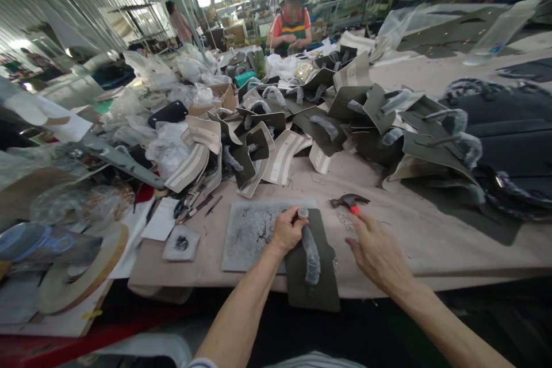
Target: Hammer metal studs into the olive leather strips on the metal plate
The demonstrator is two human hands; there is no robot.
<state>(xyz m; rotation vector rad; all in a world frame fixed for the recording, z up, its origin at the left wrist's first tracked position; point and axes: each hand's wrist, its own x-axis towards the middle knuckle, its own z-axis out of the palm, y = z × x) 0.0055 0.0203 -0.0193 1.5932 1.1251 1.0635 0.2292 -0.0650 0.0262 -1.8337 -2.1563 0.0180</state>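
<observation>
My left hand (286,232) is closed around a short round metal tool (303,213), whose flat top shows above the fingers. It is held upright at the upper end of a dark olive panel (319,294). A plastic-wrapped handle (311,256) runs down that panel. Under the panel's left side lies a scuffed grey plate (241,236). To the right, my right hand (374,247), slightly blurred, is at the red handle of a claw hammer (347,201). Its fingers close over the handle and hide most of it; the thumb sticks out leftward. Small metal pieces (344,219) are scattered beside the hammer.
Behind lies a heap of similar panels with wrapped handles (323,126). Scissors (179,208), a small tray of dark bits (181,243) and a tape roll (84,270) are at left. Black bags (509,132) stand at right. A co-worker (293,23) sits across the table.
</observation>
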